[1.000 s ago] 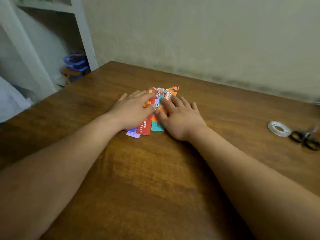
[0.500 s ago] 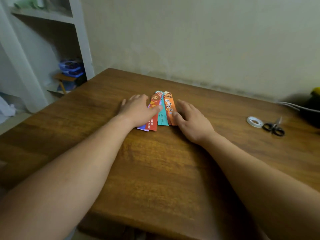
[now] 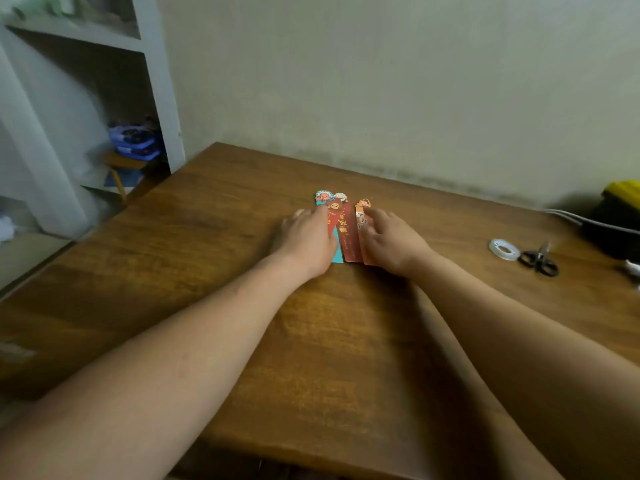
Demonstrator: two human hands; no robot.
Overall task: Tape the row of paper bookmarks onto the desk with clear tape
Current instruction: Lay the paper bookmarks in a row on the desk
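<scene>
On desk [image 3: 242, 237] — both hands flat, bookmarks [image 3: 348, 233] between

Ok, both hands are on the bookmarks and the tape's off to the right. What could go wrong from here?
1. The tape roll and scissors lie well to the right; when the right hand lifts to fetch them, the orange bookmark under it may slide.
2. The red bookmark overlaps the teal bookmark by the left hand, so taping now could fix the row crooked.
</scene>
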